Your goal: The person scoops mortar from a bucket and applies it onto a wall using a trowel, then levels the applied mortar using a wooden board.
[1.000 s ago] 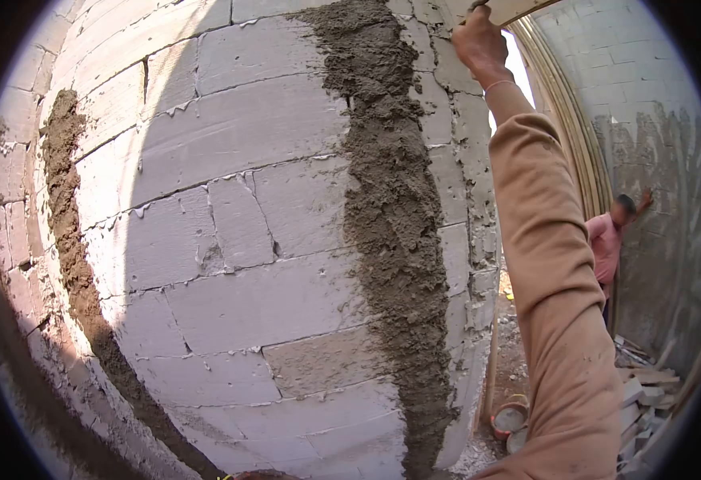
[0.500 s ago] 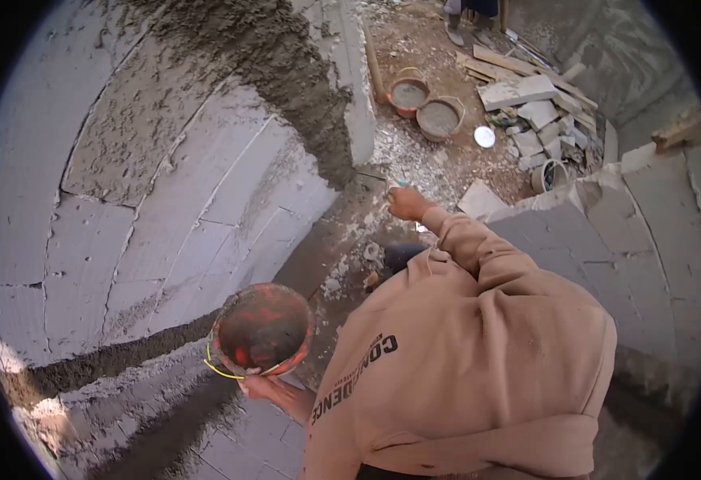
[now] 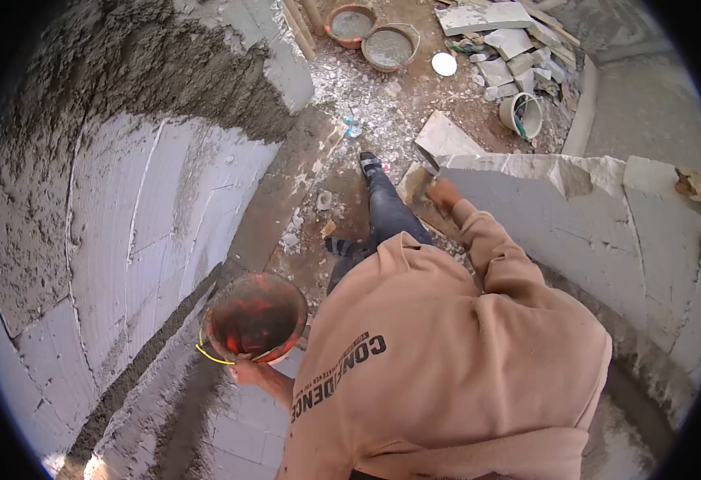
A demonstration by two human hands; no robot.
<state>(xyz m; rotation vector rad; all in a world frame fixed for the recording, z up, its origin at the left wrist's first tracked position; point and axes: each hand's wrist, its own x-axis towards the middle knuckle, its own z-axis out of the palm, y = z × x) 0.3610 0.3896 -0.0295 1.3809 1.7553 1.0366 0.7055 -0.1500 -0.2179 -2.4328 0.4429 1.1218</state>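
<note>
In my left hand (image 3: 248,372) is the near rim of an orange-red bucket (image 3: 256,314), smeared inside with grey mortar. The bucket is tilted and its yellow handle hangs at the left side. Out in front to the right, my right hand (image 3: 444,194) is closed. A flat, grey-brown shape lies at its fingers; blur hides whether it is a tool. Left of the bucket stands a pale block wall (image 3: 134,200), its upper part coated in rough wet mortar (image 3: 142,72). A lower block wall (image 3: 590,216) rises to the right of my right hand.
Two mortar-filled buckets, one orange (image 3: 352,40) and one brownish (image 3: 389,67), stand on the ground ahead. Nearby are a white disc (image 3: 444,65), a pale bucket (image 3: 521,117) and a heap of broken blocks (image 3: 510,60). A loose slab (image 3: 449,136) lies by the right wall.
The view has tipped downward and turned, so my legs now show. My right hand has moved right, towards the low wall. My left hand still grips the bucket.
</note>
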